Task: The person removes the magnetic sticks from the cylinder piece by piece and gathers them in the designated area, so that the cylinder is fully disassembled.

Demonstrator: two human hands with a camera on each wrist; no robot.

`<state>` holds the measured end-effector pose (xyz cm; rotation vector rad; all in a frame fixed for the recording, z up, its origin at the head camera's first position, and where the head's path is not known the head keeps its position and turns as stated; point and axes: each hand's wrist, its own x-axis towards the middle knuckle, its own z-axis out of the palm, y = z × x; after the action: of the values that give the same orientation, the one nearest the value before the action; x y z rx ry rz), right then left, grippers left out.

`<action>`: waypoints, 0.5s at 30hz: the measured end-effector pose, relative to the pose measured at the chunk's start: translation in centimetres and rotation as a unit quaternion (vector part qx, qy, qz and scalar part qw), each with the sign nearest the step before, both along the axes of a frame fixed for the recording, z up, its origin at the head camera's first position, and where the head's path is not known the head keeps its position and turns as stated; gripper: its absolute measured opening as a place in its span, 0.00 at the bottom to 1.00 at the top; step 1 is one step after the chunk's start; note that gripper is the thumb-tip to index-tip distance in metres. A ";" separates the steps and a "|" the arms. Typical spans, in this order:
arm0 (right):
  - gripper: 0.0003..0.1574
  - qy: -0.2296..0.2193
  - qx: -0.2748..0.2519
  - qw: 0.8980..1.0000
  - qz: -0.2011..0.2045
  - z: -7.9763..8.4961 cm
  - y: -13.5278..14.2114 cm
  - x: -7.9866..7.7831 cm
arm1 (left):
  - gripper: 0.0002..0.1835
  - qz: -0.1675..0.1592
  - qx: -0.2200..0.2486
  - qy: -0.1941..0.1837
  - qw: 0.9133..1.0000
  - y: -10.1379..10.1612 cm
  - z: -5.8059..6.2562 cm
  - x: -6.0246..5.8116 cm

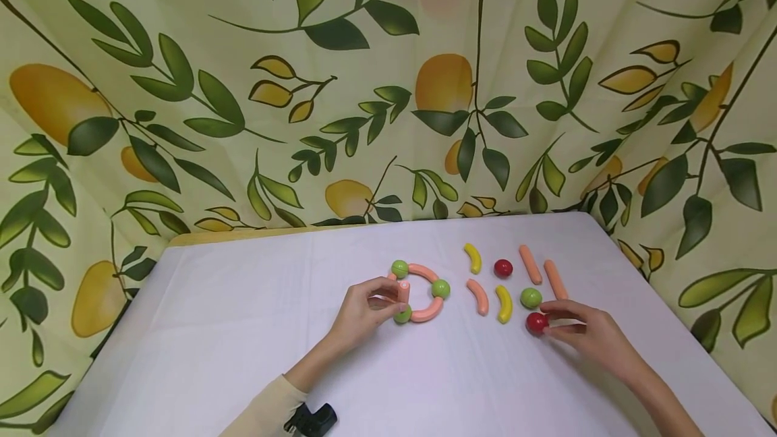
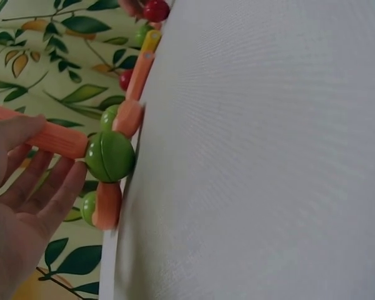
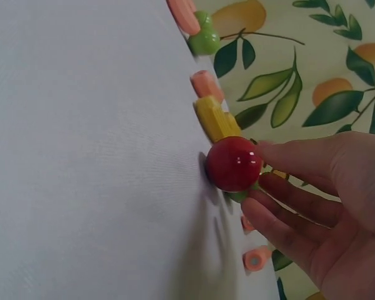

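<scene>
My left hand (image 1: pixel 363 312) pinches a straight salmon-pink stick (image 2: pixel 64 139) between thumb and fingers. The stick stands upright, its lower end at a green ball (image 2: pixel 110 156) that belongs to a ring. That ring lies flat: curved pink pieces (image 1: pixel 428 312) alternate with green balls (image 1: pixel 440 289), its left side partly hidden by the hand. On the right, my right hand (image 1: pixel 585 336) holds a red ball (image 3: pixel 234 164) by thumb and fingertips. This ball is at the table surface, close in front of another green ball (image 1: pixel 531 298).
Right of the ring lie two yellow curved pieces (image 1: pixel 504 304), a loose pink curved piece (image 1: pixel 477 297), another red ball (image 1: pixel 503 268) and two straight pink sticks (image 1: pixel 531 264). A white cloth covers the table (image 1: pixel 243 329). Leaf-patterned curtains (image 1: pixel 376 120) stand behind and at both sides.
</scene>
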<state>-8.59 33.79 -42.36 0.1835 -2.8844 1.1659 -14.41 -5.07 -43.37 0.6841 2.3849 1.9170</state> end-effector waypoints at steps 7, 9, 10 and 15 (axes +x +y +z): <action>0.22 0.069 0.043 0.997 -0.018 0.8 0.5 -0.1 | 0.14 0.001 -0.011 0.008 1.000 0.0 0.1 -0.1; 0.22 0.079 0.045 0.996 -0.017 0.9 0.5 -0.2 | 0.14 0.004 -0.015 0.011 1.000 0.0 0.1 -0.1; 0.22 0.081 0.045 0.996 -0.016 1.0 0.4 -0.2 | 0.14 0.004 -0.016 0.011 1.000 0.0 0.1 -0.1; 0.21 0.100 0.044 0.994 -0.012 1.3 0.1 -0.3 | 0.15 -0.003 -0.027 0.033 0.999 -0.3 0.3 -0.2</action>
<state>-8.87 33.93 -41.06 0.2519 -2.7547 0.9559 -14.64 -5.42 -43.11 0.7619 2.4613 1.8487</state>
